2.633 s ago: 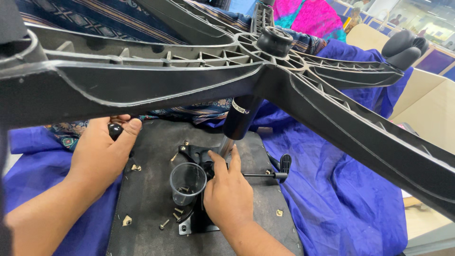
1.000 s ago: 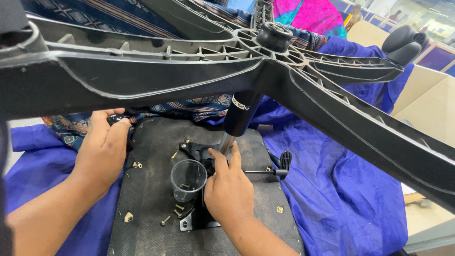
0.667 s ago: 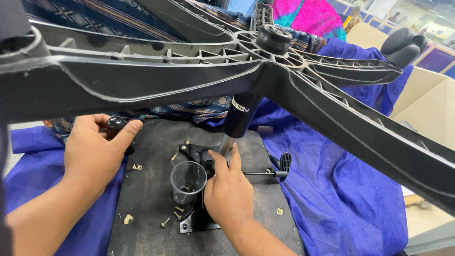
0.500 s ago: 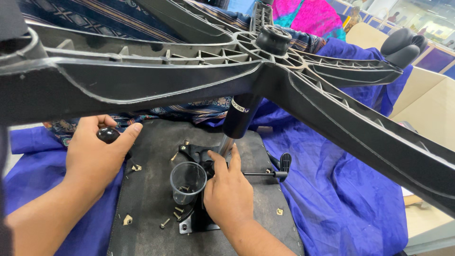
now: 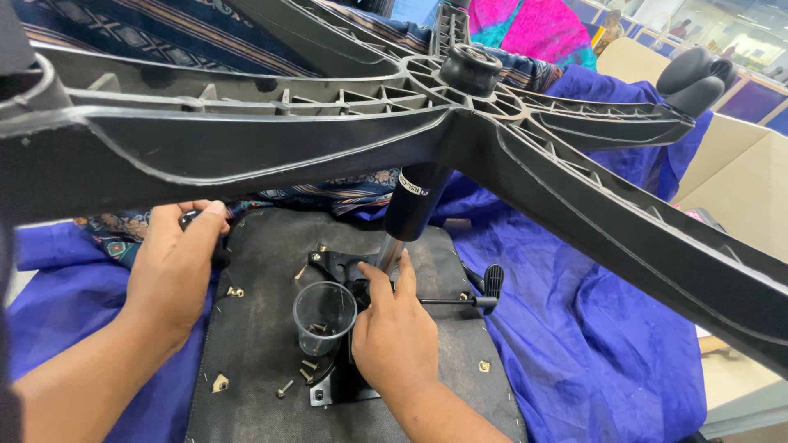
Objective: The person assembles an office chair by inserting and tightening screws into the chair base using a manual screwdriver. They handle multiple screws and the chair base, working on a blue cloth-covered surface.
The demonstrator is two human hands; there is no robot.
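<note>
An upturned office chair lies before me. Its black star base (image 5: 460,131) spreads across the top of the view, joined by the gas cylinder (image 5: 410,205) to the seat underside (image 5: 263,344). My left hand (image 5: 176,275) grips a black knob (image 5: 190,218) at the seat's far left edge. My right hand (image 5: 394,332) rests on the black metal mechanism plate (image 5: 336,385), fingers touching the base of the cylinder. A clear plastic cup (image 5: 322,316) holding screws stands just left of that hand.
Loose screws (image 5: 285,388) and clips lie on the seat underside. A black lever (image 5: 480,295) sticks out to the right. Blue cloth (image 5: 591,344) covers the surface below, patterned fabric lies behind. A castor wheel (image 5: 694,78) sits at the upper right; a cardboard-coloured panel is at the right.
My left hand shifted slightly along the seat's far left edge and closed over the black knob. My right hand and the chair base have stayed in place.
</note>
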